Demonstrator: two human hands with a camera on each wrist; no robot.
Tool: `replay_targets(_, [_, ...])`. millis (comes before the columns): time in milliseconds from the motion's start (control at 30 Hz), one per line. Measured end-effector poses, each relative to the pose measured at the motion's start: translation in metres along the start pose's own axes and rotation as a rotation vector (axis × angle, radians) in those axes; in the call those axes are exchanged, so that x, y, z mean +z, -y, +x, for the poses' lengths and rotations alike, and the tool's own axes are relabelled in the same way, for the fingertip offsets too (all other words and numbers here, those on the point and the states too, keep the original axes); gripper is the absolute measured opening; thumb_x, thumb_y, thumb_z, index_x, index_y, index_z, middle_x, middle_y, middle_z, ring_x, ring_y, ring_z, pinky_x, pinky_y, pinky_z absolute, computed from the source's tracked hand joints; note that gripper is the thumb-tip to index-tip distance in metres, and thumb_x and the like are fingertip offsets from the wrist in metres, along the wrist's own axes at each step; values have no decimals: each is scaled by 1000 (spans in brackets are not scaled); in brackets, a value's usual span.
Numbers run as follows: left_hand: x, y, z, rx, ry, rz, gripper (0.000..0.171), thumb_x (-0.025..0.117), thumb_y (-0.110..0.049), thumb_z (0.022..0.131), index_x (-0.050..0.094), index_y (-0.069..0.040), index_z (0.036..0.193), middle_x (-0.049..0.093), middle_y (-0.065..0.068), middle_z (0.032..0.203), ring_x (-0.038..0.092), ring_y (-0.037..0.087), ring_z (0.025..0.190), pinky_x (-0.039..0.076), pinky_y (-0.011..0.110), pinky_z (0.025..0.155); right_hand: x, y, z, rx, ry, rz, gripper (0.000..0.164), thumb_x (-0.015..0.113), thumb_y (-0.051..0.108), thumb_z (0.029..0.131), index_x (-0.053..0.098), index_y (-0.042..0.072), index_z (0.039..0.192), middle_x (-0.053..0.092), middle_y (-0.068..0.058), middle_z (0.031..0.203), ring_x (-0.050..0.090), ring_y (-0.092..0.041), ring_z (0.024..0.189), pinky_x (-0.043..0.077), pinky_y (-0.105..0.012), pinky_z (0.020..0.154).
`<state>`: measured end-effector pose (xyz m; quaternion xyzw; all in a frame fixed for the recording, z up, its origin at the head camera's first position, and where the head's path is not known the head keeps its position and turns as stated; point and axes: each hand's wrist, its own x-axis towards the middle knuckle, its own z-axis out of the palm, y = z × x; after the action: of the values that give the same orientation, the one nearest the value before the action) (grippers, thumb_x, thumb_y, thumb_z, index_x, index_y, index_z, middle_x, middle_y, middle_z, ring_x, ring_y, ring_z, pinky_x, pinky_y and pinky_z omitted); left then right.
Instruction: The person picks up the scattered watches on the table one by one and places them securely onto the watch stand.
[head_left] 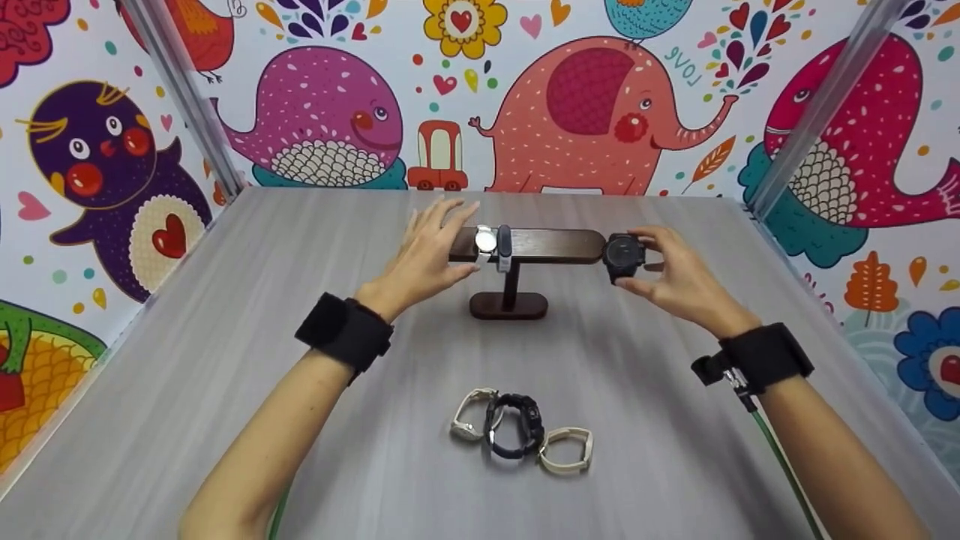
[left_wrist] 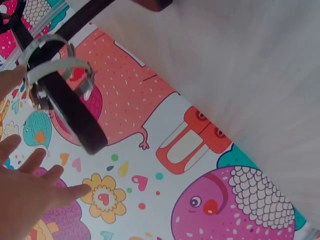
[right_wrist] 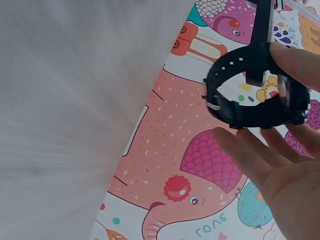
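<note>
Fingers and thumb of the right hand [head_left: 684, 285] are clamped on a black watch [head_left: 623, 255], held at the right tip of the brown stand [head_left: 562, 244]; whether that tip has entered the strap loop, I cannot tell. If the loop sits skewed, it could snag on the rounded end, and a light pinch might let it drop to the tabletop [head_left: 382, 457]. The left hand [head_left: 424, 259] spreads its fingers apart by the opposite tip, gripping nothing visible; a knock from its thumb could slide the silver watch [head_left: 486, 240] or grey band [head_left: 505, 246]. Pushing hard sideways would likely tip the stand, placed toward the far edge, since its foot [head_left: 491, 306] is small. Toward the near edge, a low forearm might scatter the white watch [head_left: 466, 430], dark watch [head_left: 532, 421] and cream watch [head_left: 588, 451].
</note>
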<state>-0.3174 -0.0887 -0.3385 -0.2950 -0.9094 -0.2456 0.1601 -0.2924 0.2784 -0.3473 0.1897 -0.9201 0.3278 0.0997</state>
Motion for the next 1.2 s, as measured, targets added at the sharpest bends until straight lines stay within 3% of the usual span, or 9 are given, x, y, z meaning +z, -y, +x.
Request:
replay_targets(100, [-5,0,7,-48,77,18,90,82,-31,84,33,-11,157,33,16,161,16,39,155,5,72,122,3,3,6,-34,-26,-13,69,80,14,84,44,0,142,48,-22,139,52,-41,128,52,-61,100])
replay_targets(233, [-6,1,13,-71,145,35,92,79,-38,85,31,-12,158,35,14,161,15,38,156,-1,72,121,10,6,14,-69,-42,-7,70,80,12,84,43,1,142,48,-21,138,51,-43,130,48,-62,105])
replay_targets(467, [3,6,13,-42,115,19,73,73,-39,89,44,-18,153,50,10,153,27,40,152,2,76,119,21,10,25,-111,-30,2,70,81,9,83,43,0,141,51,-21,137,53,-42,129,46,-60,109])
replay_targets(700, [8,10,12,-24,106,-6,60,70,-28,92,50,-16,148,54,5,149,23,36,154,2,75,119,29,12,35,-120,8,-1,70,81,10,84,43,-2,141,54,-23,138,51,-40,132,43,-58,113])
replay_targets(933, [10,12,13,-29,113,-48,61,70,-34,92,51,-12,145,54,6,147,21,33,155,5,72,122,35,14,36,-121,26,-31,70,81,14,84,44,-1,142,55,-23,139,53,-37,130,43,-57,112])
replay_targets(1200, [11,17,13,-4,91,-69,59,69,-33,92,53,-10,143,57,9,144,28,36,153,19,65,124,37,18,44,-107,38,-54,70,84,20,82,48,2,139,60,-20,132,59,-35,119,49,-53,105])
